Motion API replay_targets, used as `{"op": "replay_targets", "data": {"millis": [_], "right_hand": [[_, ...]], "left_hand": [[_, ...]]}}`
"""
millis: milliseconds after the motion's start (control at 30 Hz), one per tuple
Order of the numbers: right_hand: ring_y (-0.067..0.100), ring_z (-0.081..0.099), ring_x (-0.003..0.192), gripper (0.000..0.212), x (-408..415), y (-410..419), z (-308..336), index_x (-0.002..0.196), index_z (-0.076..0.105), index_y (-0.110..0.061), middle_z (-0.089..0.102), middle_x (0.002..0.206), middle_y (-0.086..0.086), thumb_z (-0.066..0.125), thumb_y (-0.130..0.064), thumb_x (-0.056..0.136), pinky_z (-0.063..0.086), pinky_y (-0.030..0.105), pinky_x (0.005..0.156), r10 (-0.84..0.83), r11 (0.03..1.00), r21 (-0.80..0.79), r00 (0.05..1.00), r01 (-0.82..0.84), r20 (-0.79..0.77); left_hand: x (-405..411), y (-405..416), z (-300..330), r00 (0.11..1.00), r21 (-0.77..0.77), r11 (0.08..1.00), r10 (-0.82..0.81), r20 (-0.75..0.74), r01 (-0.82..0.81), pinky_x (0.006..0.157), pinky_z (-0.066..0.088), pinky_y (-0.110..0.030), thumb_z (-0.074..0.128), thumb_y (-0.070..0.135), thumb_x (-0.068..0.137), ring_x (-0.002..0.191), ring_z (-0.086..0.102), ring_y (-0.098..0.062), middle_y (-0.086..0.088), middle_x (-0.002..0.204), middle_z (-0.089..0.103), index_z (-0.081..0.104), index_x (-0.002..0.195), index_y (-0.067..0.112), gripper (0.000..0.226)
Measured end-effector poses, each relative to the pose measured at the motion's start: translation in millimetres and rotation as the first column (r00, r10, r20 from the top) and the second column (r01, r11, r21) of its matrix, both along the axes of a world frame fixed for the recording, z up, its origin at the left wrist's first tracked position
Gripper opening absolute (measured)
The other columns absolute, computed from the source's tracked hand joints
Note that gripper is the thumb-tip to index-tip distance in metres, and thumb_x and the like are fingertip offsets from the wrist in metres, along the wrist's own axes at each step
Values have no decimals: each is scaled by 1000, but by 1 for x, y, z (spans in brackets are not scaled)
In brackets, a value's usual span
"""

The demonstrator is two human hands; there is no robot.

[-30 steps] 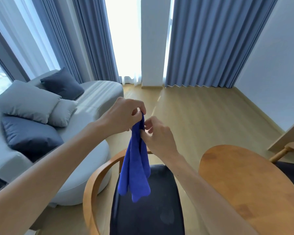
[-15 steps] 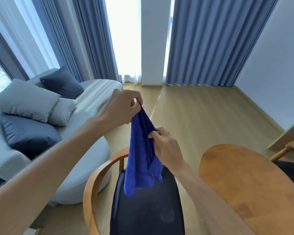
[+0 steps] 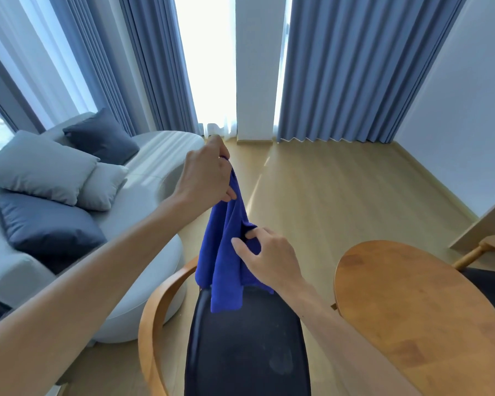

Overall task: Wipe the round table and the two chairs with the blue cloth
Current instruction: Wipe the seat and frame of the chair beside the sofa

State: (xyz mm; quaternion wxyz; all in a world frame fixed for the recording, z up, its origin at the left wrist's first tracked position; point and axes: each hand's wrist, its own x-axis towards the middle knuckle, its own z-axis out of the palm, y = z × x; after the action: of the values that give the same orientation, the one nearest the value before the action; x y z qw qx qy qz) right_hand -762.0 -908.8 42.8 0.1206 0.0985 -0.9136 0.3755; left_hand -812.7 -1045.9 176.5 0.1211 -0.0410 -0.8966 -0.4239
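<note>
The left hand (image 3: 205, 174) pinched the blue cloth (image 3: 226, 252) by its top. The right hand (image 3: 269, 254) gripped a fold lower down, above the chair (image 3: 246, 344)

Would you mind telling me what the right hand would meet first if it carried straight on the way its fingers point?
The blue cloth: the right hand already pinches it. Beyond lies the left hand, though depth is unclear.
</note>
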Motion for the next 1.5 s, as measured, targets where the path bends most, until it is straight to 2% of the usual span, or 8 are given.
{"op": "replay_targets", "data": {"millis": [300,467,667,867,1000,1100,1233,1500], "right_hand": [[-1,39,48,51,-25,-11,12,63,44,-27,50,59,-11,44,-75,80,21,15,46,-195,966,171,981,195,-16],[4,38,49,28,-29,4,6,71,46,-21,43,63,-11,51,-37,94,20,14,48,-67,978,194,996,78,-63],[26,48,65,5,-26,26,-4,80,47,-12,45,73,-3,50,-11,84,43,36,57,-12,954,299,1000,7,13],[25,48,66,11,-24,23,-16,75,42,-15,46,73,-3,51,-10,78,44,35,59,-29,969,245,997,9,77],[7,40,55,34,-25,21,-21,62,35,-28,39,64,-11,50,-2,79,28,17,53,32,999,25,992,-36,118],[1,46,57,36,-26,16,-21,60,38,-34,43,63,-11,55,-12,84,33,14,52,35,996,-89,988,-22,150],[8,48,59,33,-29,9,-21,69,50,-20,52,67,-7,60,-46,86,33,17,52,-8,999,52,990,1,139],[18,46,60,9,-24,16,-13,74,48,-15,48,73,-5,56,-14,79,36,25,55,22,987,157,997,-34,77]], "left_hand": [[6,4,-1,997,85,996,-5,83,-2,47,55,-23,31,1,93,47,68,-18,-11,70,66,49,98,9,21],[-1,-7,-2,995,93,996,8,98,-17,51,53,-25,32,2,91,49,69,-19,-5,61,67,50,94,13,21],[-11,-20,3,995,149,989,2,104,-18,62,58,-34,36,4,92,54,71,-21,-5,65,69,51,92,15,19],[-9,-18,9,998,161,987,-3,70,-9,54,58,-27,37,3,91,53,70,-21,-7,74,65,53,89,14,19],[-10,-23,10,997,181,983,3,79,-17,52,58,-25,38,2,91,53,70,-23,-13,80,65,54,89,13,19],[-12,-28,9,996,183,983,10,85,-25,51,58,-28,40,3,92,54,71,-25,-16,84,64,55,89,13,18],[-15,-31,7,995,160,987,8,98,-24,50,57,-29,40,3,93,54,71,-25,-19,83,67,54,89,14,18],[-20,-42,6,995,134,990,33,93,-46,55,59,-31,43,5,93,54,71,-24,-12,75,70,55,88,13,16]]}}
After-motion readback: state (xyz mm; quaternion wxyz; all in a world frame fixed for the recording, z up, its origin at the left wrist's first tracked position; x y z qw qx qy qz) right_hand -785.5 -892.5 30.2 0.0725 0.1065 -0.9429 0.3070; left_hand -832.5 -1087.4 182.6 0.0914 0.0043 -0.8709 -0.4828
